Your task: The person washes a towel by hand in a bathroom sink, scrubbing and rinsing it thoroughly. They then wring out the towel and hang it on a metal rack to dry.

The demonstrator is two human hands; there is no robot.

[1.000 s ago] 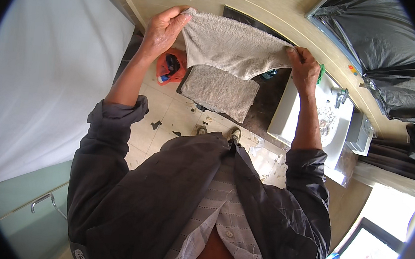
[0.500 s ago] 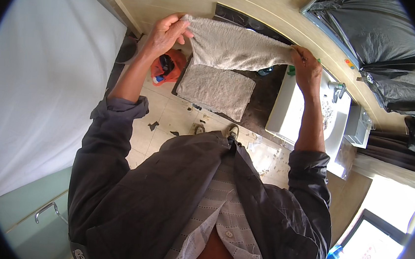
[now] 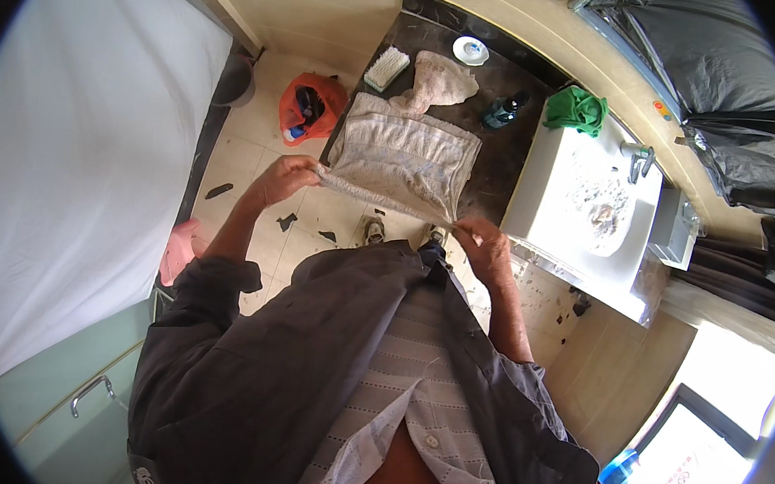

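A worn beige towel [image 3: 405,147] lies over the front of the dark countertop, its near edge stretched toward me. My left hand [image 3: 287,181] pinches the near left corner, just past the counter's edge. At the near right corner, my right hand [image 3: 486,249] has its fingers closed on the cloth. Behind the towel, a crumpled light rag [image 3: 442,83] touches or nearly touches its far edge. A white-bristled scrub brush [image 3: 387,69] rests to the rag's left, and a dark bottle [image 3: 504,110] is to its right.
A white dish [image 3: 470,51] sits at the counter's back. Right of it is a dirty white sink [image 3: 540,186] with a green cloth [image 3: 577,109] on its rim and a faucet [image 3: 636,160]. An orange bag [image 3: 324,118] stands on the floor at left, amid dark scraps [image 3: 287,222].
Both hands have come down and toward me, bringing the raised half of the towel down flat. The rag, brush, dish and bottle behind it now show.
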